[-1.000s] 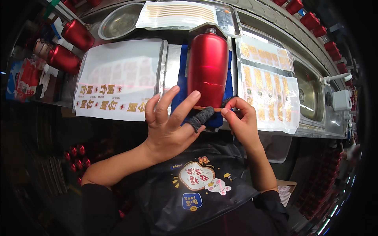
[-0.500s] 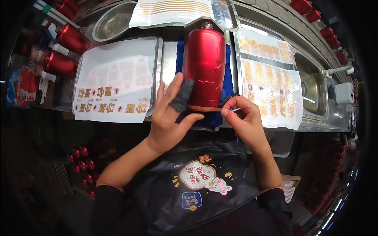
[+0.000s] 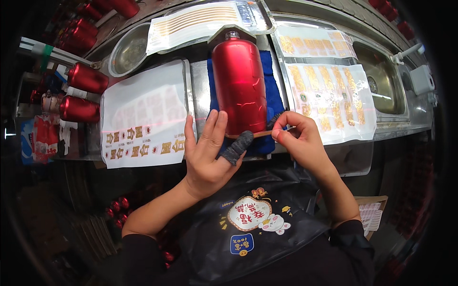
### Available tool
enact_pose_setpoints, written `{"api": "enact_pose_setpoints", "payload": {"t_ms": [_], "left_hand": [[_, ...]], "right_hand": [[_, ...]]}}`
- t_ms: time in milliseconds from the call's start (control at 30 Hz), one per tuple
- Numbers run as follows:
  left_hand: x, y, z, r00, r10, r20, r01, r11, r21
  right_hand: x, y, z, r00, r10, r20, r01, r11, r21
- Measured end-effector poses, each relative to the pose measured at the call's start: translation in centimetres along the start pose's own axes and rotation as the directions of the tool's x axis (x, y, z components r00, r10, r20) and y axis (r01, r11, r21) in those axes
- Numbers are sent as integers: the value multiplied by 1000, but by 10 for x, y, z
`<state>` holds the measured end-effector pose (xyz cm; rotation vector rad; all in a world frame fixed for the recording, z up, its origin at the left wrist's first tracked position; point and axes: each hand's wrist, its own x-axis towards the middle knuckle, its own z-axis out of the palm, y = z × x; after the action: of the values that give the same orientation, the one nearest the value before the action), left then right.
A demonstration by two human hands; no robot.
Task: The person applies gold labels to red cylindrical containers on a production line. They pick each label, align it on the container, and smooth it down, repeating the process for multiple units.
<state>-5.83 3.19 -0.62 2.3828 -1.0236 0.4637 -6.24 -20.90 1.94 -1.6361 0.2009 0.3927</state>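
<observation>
A glossy red bottle lies on a blue cloth, its metallic neck pointing away and its base toward me. A thin gold-brown strip runs along the edge of the base. My right hand pinches the strip's right end between thumb and index finger; a finger behind wears a black cover. Spread open, my left hand is at the base's left side. One of its fingers, in a black ribbed cover, presses on or right beside the strip. The strip's left part is partly hidden by that finger.
At left, a tray holds a white sheet of gold decals; more red bottles lie beyond it. A striped decal sheet and metal bowl are behind. Gold decal sheets and a sink are at right.
My left hand's covered finger has swung down from the bottle's side to the strip at its base. The right hand still pinches the strip. The whole view has shifted slightly.
</observation>
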Motion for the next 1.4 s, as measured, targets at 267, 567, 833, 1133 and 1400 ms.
{"api": "enact_pose_setpoints", "payload": {"t_ms": [267, 567, 833, 1133, 1400], "left_hand": [[38, 12, 11, 1000, 15, -17, -13, 995, 100], [-15, 2, 16, 925, -373, -76, 326, 879, -349], [-19, 1, 8, 984, -158, -79, 146, 979, -142], [30, 16, 4, 997, 73, 9, -73, 992, 103], [16, -1, 17, 943, -305, -133, 247, 910, -334]], "right_hand": [[5, 15, 4, 992, -122, -20, 119, 989, -89], [-4, 6, 2, 995, -104, 0, 104, 991, -82], [-3, 2, -1, 999, -33, 10, 33, 999, -14], [-1, 2, 3, 1000, 26, -9, -26, 999, 30], [1, 9, 4, 996, -91, -5, 90, 991, -95]]}}
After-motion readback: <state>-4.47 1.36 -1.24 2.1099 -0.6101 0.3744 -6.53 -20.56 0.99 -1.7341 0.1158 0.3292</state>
